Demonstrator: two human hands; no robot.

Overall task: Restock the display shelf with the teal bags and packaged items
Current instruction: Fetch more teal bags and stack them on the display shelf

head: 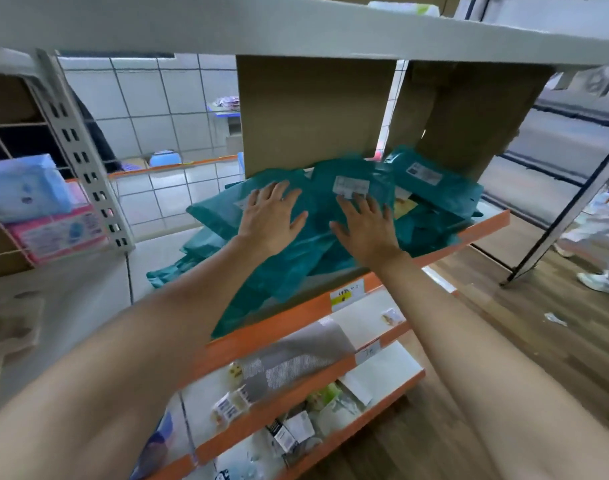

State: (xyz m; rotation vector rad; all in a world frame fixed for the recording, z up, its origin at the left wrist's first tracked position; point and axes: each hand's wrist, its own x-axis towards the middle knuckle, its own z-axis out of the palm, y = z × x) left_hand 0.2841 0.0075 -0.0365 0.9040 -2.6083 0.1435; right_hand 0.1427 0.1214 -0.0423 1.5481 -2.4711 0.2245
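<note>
Pressing flat with fingers spread, the left hand [270,216] and right hand [363,228] rest on teal bags [431,174] piled on the orange-edged display shelf [330,303] before two cardboard boxes [313,109], gripping nothing.

Under the flat-spread fingers [277,195], thin teal plastic bags [289,258], faintly glossy and crinkled, with white paper labels [351,186]. Beyond the fingertips, matt brown cardboard boxes [313,109]. Nearer than the fingers, smooth orange-painted shelf edge [279,327]; rightward, wood-grain floor [538,341].
</note>
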